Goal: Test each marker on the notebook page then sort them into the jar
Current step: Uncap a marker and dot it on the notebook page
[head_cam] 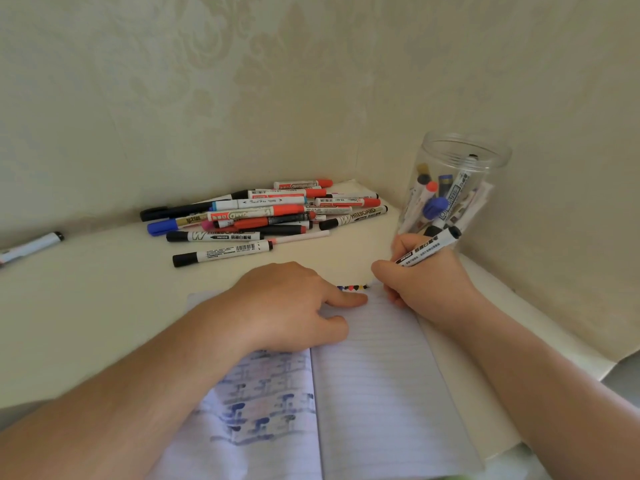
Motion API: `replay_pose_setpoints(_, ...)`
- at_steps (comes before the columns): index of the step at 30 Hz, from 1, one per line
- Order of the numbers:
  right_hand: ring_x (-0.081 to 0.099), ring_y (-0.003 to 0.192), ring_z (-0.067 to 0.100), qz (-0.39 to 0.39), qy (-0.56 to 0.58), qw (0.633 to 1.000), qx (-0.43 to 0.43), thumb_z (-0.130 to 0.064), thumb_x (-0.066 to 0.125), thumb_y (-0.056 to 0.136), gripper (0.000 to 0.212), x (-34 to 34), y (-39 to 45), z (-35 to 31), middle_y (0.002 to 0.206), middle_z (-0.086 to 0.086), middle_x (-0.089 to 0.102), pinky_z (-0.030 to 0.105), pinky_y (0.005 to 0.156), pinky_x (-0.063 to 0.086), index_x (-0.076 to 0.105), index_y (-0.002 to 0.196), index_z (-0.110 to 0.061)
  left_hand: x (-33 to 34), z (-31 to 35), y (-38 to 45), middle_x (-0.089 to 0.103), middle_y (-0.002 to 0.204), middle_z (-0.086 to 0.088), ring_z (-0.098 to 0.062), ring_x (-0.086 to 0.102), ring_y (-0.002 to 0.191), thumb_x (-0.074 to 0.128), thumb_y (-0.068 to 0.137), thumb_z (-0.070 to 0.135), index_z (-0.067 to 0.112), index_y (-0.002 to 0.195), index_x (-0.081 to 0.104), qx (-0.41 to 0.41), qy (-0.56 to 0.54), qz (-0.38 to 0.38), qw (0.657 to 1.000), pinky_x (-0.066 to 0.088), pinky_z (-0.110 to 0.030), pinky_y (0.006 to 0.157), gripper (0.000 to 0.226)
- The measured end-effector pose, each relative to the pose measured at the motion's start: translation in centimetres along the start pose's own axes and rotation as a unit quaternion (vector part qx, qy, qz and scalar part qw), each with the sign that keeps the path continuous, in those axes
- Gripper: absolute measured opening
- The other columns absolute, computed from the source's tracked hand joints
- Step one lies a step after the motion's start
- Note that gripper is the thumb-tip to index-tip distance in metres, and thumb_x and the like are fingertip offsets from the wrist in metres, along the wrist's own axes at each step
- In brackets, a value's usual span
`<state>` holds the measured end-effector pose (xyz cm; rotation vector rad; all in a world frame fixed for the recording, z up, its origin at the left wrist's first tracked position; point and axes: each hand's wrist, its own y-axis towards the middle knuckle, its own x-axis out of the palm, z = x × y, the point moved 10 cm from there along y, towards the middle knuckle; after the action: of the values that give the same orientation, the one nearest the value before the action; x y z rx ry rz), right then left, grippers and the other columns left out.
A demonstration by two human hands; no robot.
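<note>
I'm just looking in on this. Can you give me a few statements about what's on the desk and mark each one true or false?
1. The right hand grips a marker at the top of the notebook. True.
2. The jar is empty. False: several markers stand in it.
3. The left hand rests flat on the notebook. True.
4. The pile of markers lies on the notebook. False: it lies on the desk beyond it, near the wall.
5. The jar stands left of the pile. False: it stands to the right, in the corner.
6. One lone marker lies apart at the far left. True.
</note>
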<state>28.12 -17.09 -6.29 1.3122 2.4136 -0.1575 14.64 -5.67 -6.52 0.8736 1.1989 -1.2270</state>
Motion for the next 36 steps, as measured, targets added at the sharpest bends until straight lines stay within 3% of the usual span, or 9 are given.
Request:
replay_pose_setpoints(4,0.049,0.046,0.020,0.011,-0.017,1.000,-0.009,-0.005,0.071,0.077,0.029,-0.1,0.1,-0.2,0.058,0.013,0.051,0.029,0.047,0.043,0.045,0.066,-0.011,0.1,-0.2,0.0,0.041,0.081,0.017,-0.009,0.041,0.097,0.041,0.091,0.062,0.079,0.137,0.029,0.000,-0.002,0.004,1.000,0.047,-0.034,0.084,0.050)
replay_pose_setpoints(14,0.049,0.045,0.018,0.001,-0.009,1.000,-0.015,-0.005,0.074,0.079,0.034,0.0,-0.1,-0.3,0.057,0.013,0.054,0.024,0.044,0.042,0.045,0.064,-0.014,0.0,-0.1,-0.1,0.042,0.086,0.018,-0.008,0.040,0.098,0.040,0.091,0.063,0.080,0.136,0.028,0.003,-0.002,0.015,1.000,0.038,-0.033,0.077,0.050)
replay_pose_setpoints(21,0.052,0.046,0.020,0.002,0.009,1.000,-0.013,-0.008,0.074,0.080,0.033,-0.1,0.2,0.2,0.058,0.014,0.056,0.028,0.046,0.044,0.046,0.065,-0.014,0.2,-0.2,-0.3,0.045,0.090,0.019,-0.008,0.043,0.098,0.039,0.091,0.063,0.080,0.136,0.028,-0.002,-0.003,0.012,1.000,0.038,-0.032,0.076,0.049)
replay_pose_setpoints(24,0.051,0.045,0.019,0.000,0.006,1.000,-0.014,-0.006,0.073,0.080,0.029,0.0,0.2,0.1,0.057,0.014,0.056,0.028,0.046,0.044,0.046,0.068,-0.006,0.3,-0.2,-0.4,0.047,0.092,0.019,-0.008,0.046,0.099,0.039,0.091,0.063,0.080,0.136,0.028,-0.005,-0.005,0.005,1.000,0.040,-0.032,0.077,0.049)
replay_pose_setpoints(26,0.051,0.046,0.019,-0.003,0.029,1.000,-0.011,-0.008,0.074,0.082,0.030,-0.1,0.4,0.3,0.057,0.014,0.057,0.029,0.047,0.044,0.047,0.071,0.000,0.1,0.0,-0.7,0.049,0.093,0.018,-0.008,0.049,0.097,0.041,0.092,0.060,0.073,0.139,0.031,-0.003,-0.013,0.015,1.000,0.044,-0.034,0.079,0.050)
replay_pose_setpoints(28,0.047,0.046,0.020,-0.006,0.064,0.998,-0.019,-0.020,0.080,0.084,0.035,-0.5,0.5,0.1,0.057,0.011,0.054,0.029,0.048,0.041,0.050,0.069,-0.007,-0.3,-0.3,-1.4,0.054,0.089,0.015,-0.009,0.054,0.089,0.045,0.094,0.051,0.054,0.131,0.036,-0.003,-0.037,0.047,0.998,0.046,-0.035,0.076,0.038)
replay_pose_setpoints(30,0.040,0.047,0.018,-0.009,0.123,0.992,-0.037,-0.030,0.087,0.082,0.039,-1.1,0.3,-0.4,0.057,0.006,0.049,0.027,0.047,0.036,0.052,0.067,-0.018,-0.4,-1.2,-2.3,0.059,0.084,0.008,-0.014,0.056,0.080,0.046,0.100,0.039,0.038,0.115,0.033,-0.004,-0.112,0.087,0.990,0.047,-0.038,0.072,0.019)
replay_pose_setpoints(32,0.037,0.047,0.017,-0.027,0.199,0.977,-0.067,-0.024,0.089,0.080,0.032,-1.7,-0.3,-1.2,0.060,0.006,0.048,0.024,0.045,0.032,0.057,0.072,-0.019,-0.5,-2.4,-3.0,0.062,0.087,0.003,-0.016,0.057,0.078,0.042,0.105,0.030,0.031,0.108,0.035,-0.013,-0.205,0.110,0.972,0.049,-0.039,0.073,0.008)
replay_pose_setpoints(36,0.056,0.061,0.023,-0.108,0.289,0.946,-0.098,-0.028,0.087,0.077,0.017,-1.5,-2.1,-4.1,0.072,0.014,0.062,0.029,0.053,0.047,0.076,0.086,-0.018,-1.4,-4.0,-3.2,0.053,0.112,0.011,0.000,0.055,0.097,0.044,0.108,0.025,0.032,0.111,0.042,-0.027,-0.246,0.176,0.953,0.046,-0.020,0.083,0.008)
